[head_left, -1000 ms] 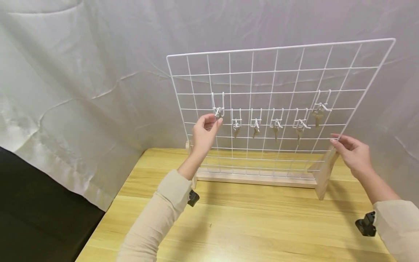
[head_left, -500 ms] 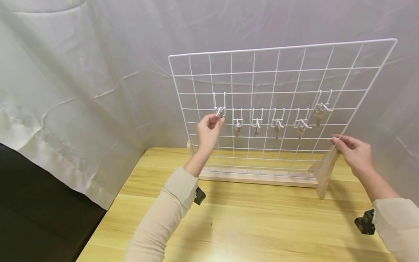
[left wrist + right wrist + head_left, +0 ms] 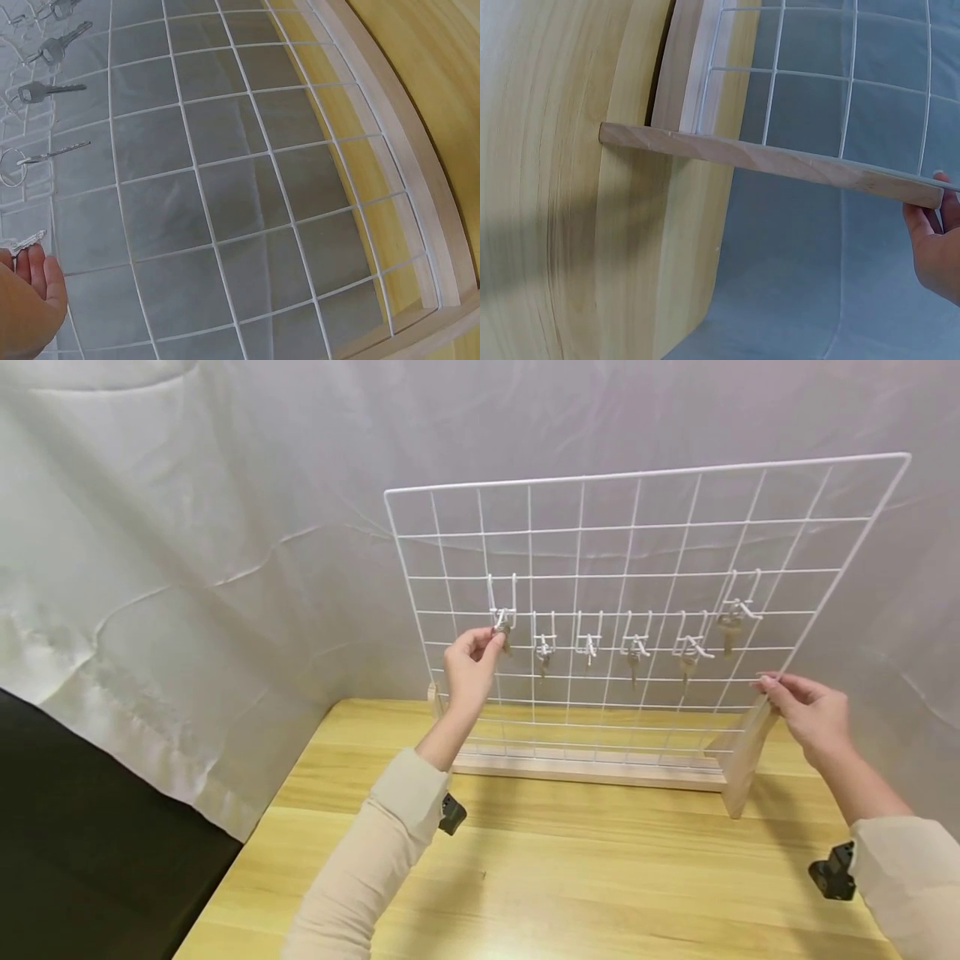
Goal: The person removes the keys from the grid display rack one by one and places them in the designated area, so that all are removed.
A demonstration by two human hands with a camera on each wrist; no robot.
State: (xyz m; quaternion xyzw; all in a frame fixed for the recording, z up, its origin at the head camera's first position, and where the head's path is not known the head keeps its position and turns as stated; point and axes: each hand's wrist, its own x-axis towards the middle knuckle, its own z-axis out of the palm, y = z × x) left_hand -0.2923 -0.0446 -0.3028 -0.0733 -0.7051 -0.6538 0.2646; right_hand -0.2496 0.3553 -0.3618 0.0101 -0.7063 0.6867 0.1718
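Observation:
A white wire grid rack (image 3: 600, 552) stands upright on wooden feet. At its upper left hook (image 3: 502, 610), my left hand (image 3: 468, 672) pinches a small metal key (image 3: 505, 631) between thumb and fingertips. In the left wrist view, the same hand (image 3: 34, 300) is at the lower left edge, its fingertips at the key (image 3: 30, 241). My right hand (image 3: 817, 714) grips the grid's right side at the top of the wooden side leg (image 3: 742, 764). In the right wrist view, that hand (image 3: 939, 240) holds the end of the leg (image 3: 780, 163) beside the wire.
Several more keys hang on white hooks across the grid, among them a key (image 3: 688, 667) on the lower row and another key (image 3: 729, 631) at upper right. The rack stands on a wood-grain table (image 3: 570, 877). A grey cloth (image 3: 225, 568) hangs behind.
My left hand first shifts slightly right, then back left and down a little; the key now shows below the hook. The right hand keeps its hold on the rack.

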